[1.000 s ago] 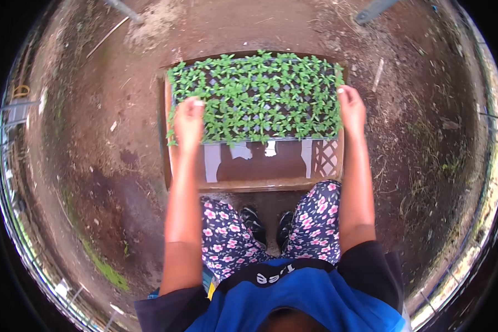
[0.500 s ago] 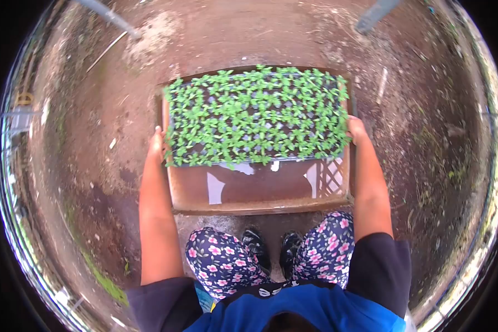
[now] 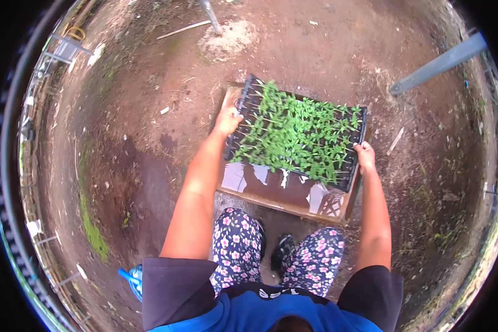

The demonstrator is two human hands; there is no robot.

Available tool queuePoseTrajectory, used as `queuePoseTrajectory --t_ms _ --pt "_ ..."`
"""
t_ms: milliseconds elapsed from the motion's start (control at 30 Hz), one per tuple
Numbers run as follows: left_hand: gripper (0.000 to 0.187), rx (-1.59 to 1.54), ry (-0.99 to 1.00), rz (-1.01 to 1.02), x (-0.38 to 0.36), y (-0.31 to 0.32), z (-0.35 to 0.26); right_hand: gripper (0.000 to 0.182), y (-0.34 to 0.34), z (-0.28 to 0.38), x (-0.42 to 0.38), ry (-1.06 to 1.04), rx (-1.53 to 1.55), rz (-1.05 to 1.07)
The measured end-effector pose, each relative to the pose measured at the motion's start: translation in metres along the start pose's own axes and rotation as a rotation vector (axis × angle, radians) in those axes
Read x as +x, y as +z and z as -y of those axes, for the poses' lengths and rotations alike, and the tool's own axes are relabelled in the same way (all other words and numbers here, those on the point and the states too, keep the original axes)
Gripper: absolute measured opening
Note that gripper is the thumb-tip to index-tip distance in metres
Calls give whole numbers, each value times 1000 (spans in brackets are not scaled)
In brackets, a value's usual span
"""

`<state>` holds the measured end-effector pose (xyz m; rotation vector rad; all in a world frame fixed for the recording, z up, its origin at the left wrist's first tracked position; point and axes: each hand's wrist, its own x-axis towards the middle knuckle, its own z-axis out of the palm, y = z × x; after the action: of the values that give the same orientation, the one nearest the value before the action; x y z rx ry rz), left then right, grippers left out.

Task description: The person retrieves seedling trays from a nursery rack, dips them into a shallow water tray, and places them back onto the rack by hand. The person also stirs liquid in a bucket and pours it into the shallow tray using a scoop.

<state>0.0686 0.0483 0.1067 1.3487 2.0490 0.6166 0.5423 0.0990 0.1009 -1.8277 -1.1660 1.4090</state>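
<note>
While the left hand grasped the left end of a black seedling tray, thumb on top of the rim, the right hand gripped the opposite end nearer its close corner, thumb also on the edge. The tray sat askew above the far part of a brown, rectangular basin, its far left corner reaching out past the basin's rim. Whether its underside touched the basin could not be told. Rows of green seedlings filled most of the tray; those toward the left leaned over to the right and looked blurred. Along the near side of the basin, a strip of water lay uncovered, with pale reflections and a lattice pattern toward the right. The basin stood on bare brown ground, just in front of the person's flowered trousers and dark shoes. Beyond it, one grey pole rose at the left and another pole at the right
</note>
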Motion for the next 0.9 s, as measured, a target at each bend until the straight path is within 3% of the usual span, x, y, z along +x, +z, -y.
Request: queuePoseTrajectory --t_ms 67,133,167,200,267,300,333,367,400,433,467,500,533,567,600,633,700,733,867,900 --pt "25 11 11 -79 -27 -35 -38 13 5 88 -50 -3 19 1" --pt "22 -82 -150 1 -41 -101 -62 14 -23 161 -82 -4 81 -26" --pt "20 -156 -221 14 -56 -147 -81 12 -58 170 -74 -53 55 7" --pt "19 -234 -298 16 -68 -192 -96 11 -75 225 -95 9 138 92" --pt "19 -497 -276 -75 -62 -257 -87 36 -103 295 -75 31 152 118" --pt "20 -594 -270 -89 -78 -301 -111 45 -108 327 -76 31 106 14" --pt "21 -689 -255 -112 -94 -340 -138 51 -111 364 -81 81 162 167" --pt "21 -611 -215 -91 -99 -366 -136 46 -95 405 -105 74 198 161" --pt "21 -523 -177 -70 -103 -390 -141 41 -91 439 -124 55 246 375" --pt "21 -637 -203 -54 -108 -409 -152 38 -81 460 -134 108 321 339" --pt "20 -627 -162 -99 -110 -424 -163 38 -73 491 -159 154 375 441" --pt "20 -656 -108 -115 -157 -408 -184 36 -111 461 -167 77 341 480" --pt "23 -594 -54 -277 -166 -412 -198 33 -113 468 -166 -32 246 450" --pt "23 -350 25 -343 -169 -402 -189 29 -90 479 -165 55 179 468" --pt "19 -344 18 -465 -179 -373 -188 17 -69 484 -177 -51 95 484" --pt "14 -195 -14 -464 -194 -359 -201 10 -44 469 -168 -51 11 408" --pt "17 -184 -308 -456 -215 -319 -208 22 8 454 -173 -186 -144 460" --pt "19 -216 -335 -510 -294 -326 -238 29 5 433 -204 -210 -162 468" --pt "17 -169 -520 -736 -427 -334 -210 35 45 441 -253 -464 -307 623" --pt "16 -195 -523 -872 -466 -334 -203 35 56 447 -273 -520 -342 666"
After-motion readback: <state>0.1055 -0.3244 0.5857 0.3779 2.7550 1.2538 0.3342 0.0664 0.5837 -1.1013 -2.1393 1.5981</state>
